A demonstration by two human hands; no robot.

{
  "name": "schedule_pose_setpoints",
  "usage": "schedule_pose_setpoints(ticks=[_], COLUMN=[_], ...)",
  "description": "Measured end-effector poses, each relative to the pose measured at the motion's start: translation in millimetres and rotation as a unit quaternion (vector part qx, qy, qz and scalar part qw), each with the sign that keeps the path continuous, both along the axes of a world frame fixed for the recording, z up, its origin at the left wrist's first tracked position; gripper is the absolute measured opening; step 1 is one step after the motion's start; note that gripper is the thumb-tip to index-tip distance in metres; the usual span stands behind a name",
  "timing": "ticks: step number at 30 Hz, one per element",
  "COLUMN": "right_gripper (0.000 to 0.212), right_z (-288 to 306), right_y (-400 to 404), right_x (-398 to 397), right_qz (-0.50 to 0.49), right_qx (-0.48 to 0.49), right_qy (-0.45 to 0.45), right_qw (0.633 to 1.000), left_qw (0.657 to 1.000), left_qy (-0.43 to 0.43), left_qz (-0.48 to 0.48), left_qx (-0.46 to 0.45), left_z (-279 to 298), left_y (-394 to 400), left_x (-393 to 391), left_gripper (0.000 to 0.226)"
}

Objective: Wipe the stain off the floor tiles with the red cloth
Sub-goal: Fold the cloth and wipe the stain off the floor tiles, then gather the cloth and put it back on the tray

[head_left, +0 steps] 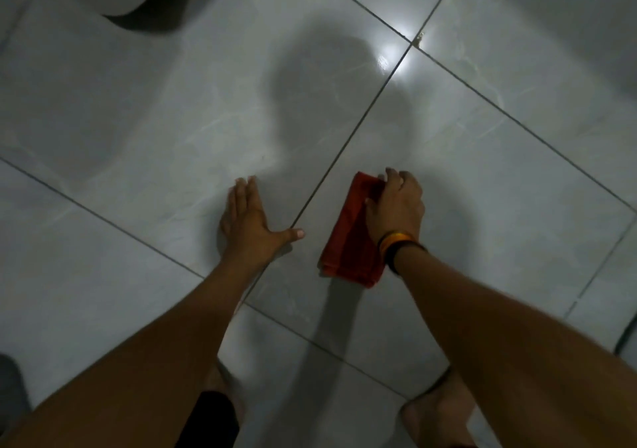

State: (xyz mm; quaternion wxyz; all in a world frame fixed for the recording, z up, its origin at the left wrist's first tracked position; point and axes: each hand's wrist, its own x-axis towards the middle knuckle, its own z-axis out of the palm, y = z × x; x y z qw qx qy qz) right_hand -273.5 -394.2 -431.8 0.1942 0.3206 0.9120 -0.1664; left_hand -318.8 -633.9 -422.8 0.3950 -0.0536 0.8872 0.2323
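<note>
hands number two: right hand (396,206) pressing one red cloth (351,241), left hand (246,222) spread flat on floor tiles (138,120).

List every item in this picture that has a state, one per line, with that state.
Folded red cloth: flat on the floor, pressed under the right hand.
Right hand: on the cloth, fingers curled over its far edge.
Left hand: flat on bare tile, holding nothing.
Glossy grey floor tiles: faintly streaked; no distinct stain discernible.
</note>
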Motion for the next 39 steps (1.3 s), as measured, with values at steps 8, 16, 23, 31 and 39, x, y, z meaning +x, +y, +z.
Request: schedule_pose_setpoints(ticks=[8, 16, 23, 31, 39], right_gripper=[0.023, 0.014, 0.017, 0.021, 0.054], right_z=[68.4, 271.8, 388.7, 381.5, 337.3], right_y=[2.0, 68.8, 244.2, 353.6, 403.2], right_x=[20.7, 156.1, 301.7, 439.2, 494.9], right_qz=[0.034, -0.173, -0.54, -0.729, -0.782], right_qx=[-0.125, -0.244, -0.299, -0.339, -0.361], right_qy=[0.001, 0.204, 0.306, 0.319, 0.397], right_qw=[0.992, 0.932, 0.724, 0.501, 0.318], left_qw=[0.994, 0.907, 0.933, 0.932, 0.872], left_qy=[0.03, 0.003, -0.187, -0.184, -0.07], left_qz=[-0.068, -0.403, -0.252, -0.188, -0.421], left_qx=[0.074, 0.119, 0.178, 0.25, 0.241], left_z=[64.6, 234.5, 338.1, 344.6, 343.3], left_y=[23.8, 169.8, 352.1, 546.5, 701.7], left_x=[45.2, 41.8, 119.4, 248.5, 343.8], left_gripper=[0.116, 0.044, 0.036, 0.026, 0.057])
